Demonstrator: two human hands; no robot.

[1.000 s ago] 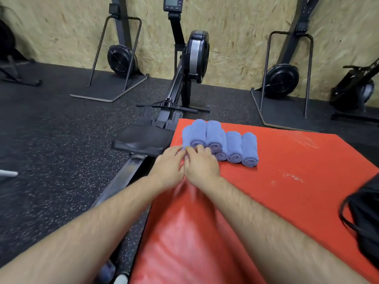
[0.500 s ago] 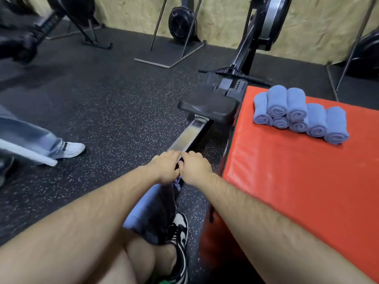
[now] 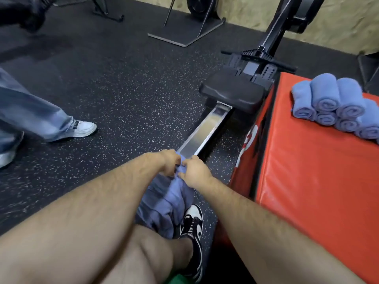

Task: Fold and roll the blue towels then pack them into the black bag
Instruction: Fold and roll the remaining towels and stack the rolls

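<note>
A loose blue towel (image 3: 168,203) hangs in a crumpled drape over the rowing machine's rail, above my shoe. My left hand (image 3: 169,161) and my right hand (image 3: 194,171) sit side by side and pinch its top edge. Several rolled blue towels (image 3: 332,103) lie stacked on the far corner of the red padded box (image 3: 320,185), to the right of my hands. The black bag is out of view.
The rowing machine's black seat (image 3: 231,95) and metal rail (image 3: 205,132) run along the box's left side. Another person's jeans leg and white shoe (image 3: 82,128) stand on the speckled floor at left. More gym machines line the back wall.
My hands left the rolled stack on the red box and moved down to the left of it, where they now pinch a loose blue towel. The view swung left and down.
</note>
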